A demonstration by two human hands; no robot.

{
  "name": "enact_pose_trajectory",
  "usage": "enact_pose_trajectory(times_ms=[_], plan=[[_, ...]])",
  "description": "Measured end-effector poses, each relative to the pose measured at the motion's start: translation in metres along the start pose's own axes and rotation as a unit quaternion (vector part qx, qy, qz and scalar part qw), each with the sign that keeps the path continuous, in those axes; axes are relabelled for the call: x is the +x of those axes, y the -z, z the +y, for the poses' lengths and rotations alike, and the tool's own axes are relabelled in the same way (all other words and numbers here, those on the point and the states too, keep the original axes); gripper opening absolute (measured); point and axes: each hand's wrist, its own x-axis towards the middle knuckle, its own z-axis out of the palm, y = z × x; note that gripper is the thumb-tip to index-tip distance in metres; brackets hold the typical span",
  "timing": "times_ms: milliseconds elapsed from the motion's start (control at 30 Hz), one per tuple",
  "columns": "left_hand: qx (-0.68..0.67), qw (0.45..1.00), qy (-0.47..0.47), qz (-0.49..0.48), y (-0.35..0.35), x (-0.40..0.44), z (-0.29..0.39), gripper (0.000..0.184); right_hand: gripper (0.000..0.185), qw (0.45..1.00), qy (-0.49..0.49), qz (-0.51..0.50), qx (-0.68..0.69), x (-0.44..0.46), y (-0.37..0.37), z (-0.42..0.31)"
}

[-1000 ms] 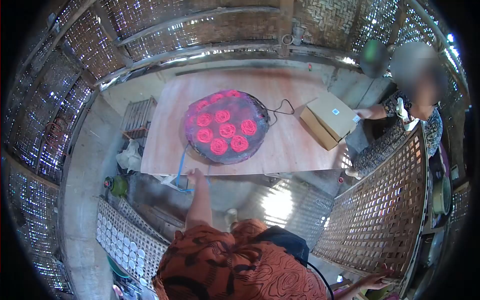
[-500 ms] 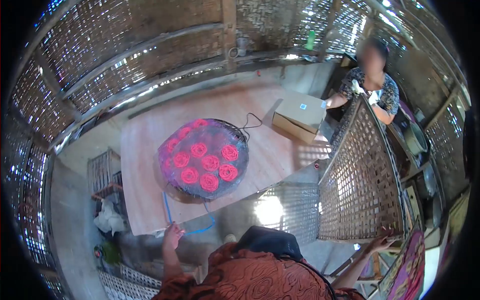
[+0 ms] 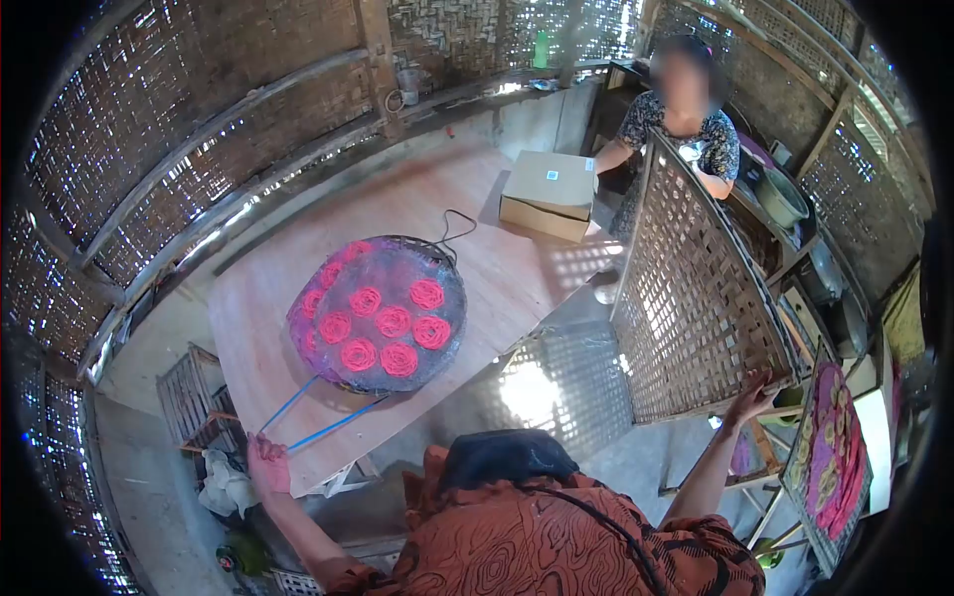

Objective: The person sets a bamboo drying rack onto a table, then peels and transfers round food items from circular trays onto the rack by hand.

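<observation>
My left hand (image 3: 268, 463) is closed on the end of a blue strap (image 3: 336, 424) at the table's near left corner. Two lengths of the strap run taut to the near rim of a dark round tray (image 3: 343, 260). Pink coiled nests of strands (image 3: 394, 320) lie spread over the tray. On the other side, my right hand (image 3: 752, 395) grips the lower edge of a large woven bamboo panel (image 3: 686, 288), which is tilted. Another person (image 3: 686, 124) stands at the panel's far end, an arm beside a cardboard box (image 3: 549, 189).
The pale wooden table (image 3: 477, 338) carries the tray, the box and a dark cord loop (image 3: 458, 226). At right, a rack holds a tray of pink and yellow strands (image 3: 830, 452). A wooden crate (image 3: 191, 389) and a white bag (image 3: 227, 484) stand at left. Woven walls surround the room.
My left hand has moved left, drawing the slack blue strap taut. My right hand stays on the panel's edge while the camera view has shifted.
</observation>
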Motion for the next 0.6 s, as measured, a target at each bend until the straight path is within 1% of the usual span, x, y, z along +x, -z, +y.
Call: enact_pose_trajectory(times_ms=[67,167,233,267,333,367,433,467,500,567,600], plan=[[-0.004,1.0,0.003,0.005,0.014,0.006,0.013,0.025,0.03,0.999,-0.032,0.002,0.016,-0.002,0.0,0.0],[-0.039,0.999,0.009,0.004,0.043,0.018,0.042,0.023,0.03,0.999,-0.03,-0.009,-0.008,-0.004,-0.002,-0.009],[-0.005,0.99,-0.068,0.121,0.042,0.011,0.074,0.022,0.03,1.0,-0.017,-0.007,-0.005,-0.001,0.003,-0.005],[-0.005,0.99,-0.066,0.121,0.045,0.007,0.085,0.022,0.029,1.0,-0.013,-0.007,-0.006,-0.001,0.005,0.0],[0.031,0.985,-0.107,0.131,0.055,0.003,0.11,0.023,0.028,1.0,-0.003,0.001,-0.006,-0.002,0.004,0.003],[0.031,0.985,-0.107,0.131,0.066,0.001,0.123,0.023,0.028,1.0,-0.002,0.001,-0.006,-0.002,0.003,0.002],[0.078,0.983,-0.097,0.136,0.105,-0.001,0.149,0.025,0.028,1.0,-0.002,0.003,-0.024,-0.003,0.001,-0.004],[0.093,0.981,-0.094,0.139,0.125,0.002,0.162,0.029,0.028,1.0,-0.003,0.001,-0.025,-0.004,-0.003,-0.012],[0.095,0.98,-0.095,0.144,0.132,0.003,0.17,0.029,0.027,1.0,-0.01,0.014,-0.006,-0.007,-0.007,-0.02],[0.123,0.948,-0.179,0.231,0.145,0.003,0.181,0.031,0.026,0.999,-0.02,0.022,0.015,-0.01,-0.013,-0.023],[0.123,0.947,-0.181,0.235,0.138,-0.003,0.185,0.031,0.026,1.0,-0.007,0.011,0.001,-0.009,-0.01,-0.02]])
